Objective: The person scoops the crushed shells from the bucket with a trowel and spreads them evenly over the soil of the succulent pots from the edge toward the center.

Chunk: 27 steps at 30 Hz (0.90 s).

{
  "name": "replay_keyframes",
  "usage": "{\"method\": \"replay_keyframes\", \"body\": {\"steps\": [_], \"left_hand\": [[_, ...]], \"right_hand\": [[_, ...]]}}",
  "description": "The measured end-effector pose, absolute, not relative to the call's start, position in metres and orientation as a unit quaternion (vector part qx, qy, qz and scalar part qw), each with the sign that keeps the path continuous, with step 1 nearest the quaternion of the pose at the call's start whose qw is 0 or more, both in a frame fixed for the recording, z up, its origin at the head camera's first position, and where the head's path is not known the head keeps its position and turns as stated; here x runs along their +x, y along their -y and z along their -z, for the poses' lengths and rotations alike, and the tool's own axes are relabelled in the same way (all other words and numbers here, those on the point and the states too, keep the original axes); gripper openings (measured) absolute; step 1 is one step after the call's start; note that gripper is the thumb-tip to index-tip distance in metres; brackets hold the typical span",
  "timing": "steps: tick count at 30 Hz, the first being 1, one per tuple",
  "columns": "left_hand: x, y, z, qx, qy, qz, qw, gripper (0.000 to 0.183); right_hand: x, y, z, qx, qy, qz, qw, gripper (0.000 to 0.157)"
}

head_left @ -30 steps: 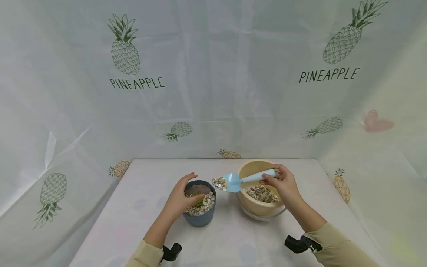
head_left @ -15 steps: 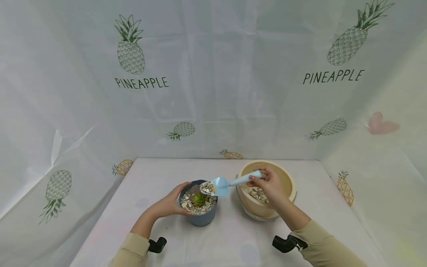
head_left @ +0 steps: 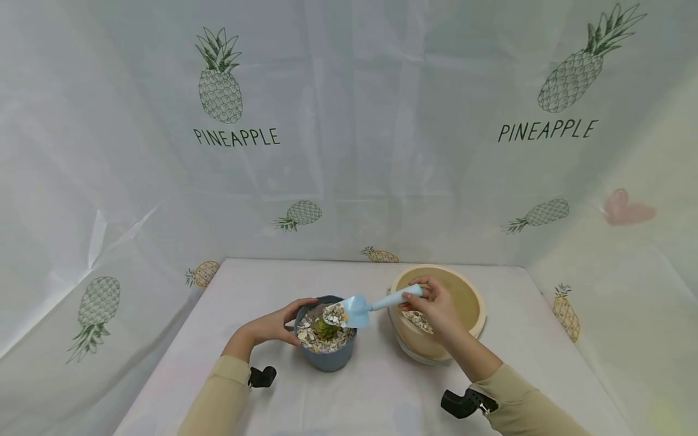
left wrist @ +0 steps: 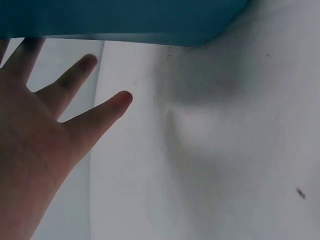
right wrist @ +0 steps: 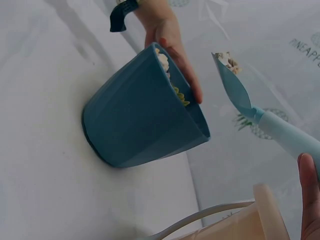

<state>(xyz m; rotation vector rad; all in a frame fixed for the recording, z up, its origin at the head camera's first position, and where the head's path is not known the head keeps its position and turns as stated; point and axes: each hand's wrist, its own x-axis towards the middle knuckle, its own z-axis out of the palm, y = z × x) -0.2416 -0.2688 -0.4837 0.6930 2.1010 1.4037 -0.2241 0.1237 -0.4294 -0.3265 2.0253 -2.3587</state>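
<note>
A blue-grey flowerpot holds a green succulent set among pale pebbles. My left hand holds the pot's left side at the rim, thumb in front and fingers behind; in the left wrist view several of its fingers spread below the pot. Between thumb and fingers my right hand pinches the handle end of a light blue trowel. Its blade, loaded with pebbles, is over the flowerpot's right half, close above the succulent.
To the right stands a larger cream pot on a saucer, with more pebbles inside. Both pots stand on a white-covered table. A pineapple-print sheet hangs behind and at the sides.
The right hand has carried the loaded trowel left, from beside the cream pot to over the flowerpot. The left hand has drawn back from above the succulent to the pot's left rim.
</note>
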Motion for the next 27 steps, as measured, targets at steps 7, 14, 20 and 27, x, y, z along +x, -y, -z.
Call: {"method": "replay_keyframes", "body": {"steps": [7,14,20,27], "left_hand": [[-0.246,0.267,0.486,0.246,-0.772,-0.522,0.267,0.098],[-0.241,0.262,0.491,0.235,-0.781,-0.529,0.234,0.091],[-0.232,0.258,0.497,0.223,-0.798,-0.523,0.198,0.088],[-0.213,0.245,0.499,0.201,-0.819,-0.517,0.146,0.090]], "right_hand": [[-0.225,-0.120,0.429,-0.107,-0.656,0.747,0.007,0.040],[-0.225,-0.116,0.427,-0.112,-0.654,0.748,0.006,0.039],[-0.226,-0.113,0.427,-0.112,-0.654,0.748,0.008,0.038],[-0.227,-0.109,0.430,-0.100,-0.649,0.754,0.017,0.035]]}}
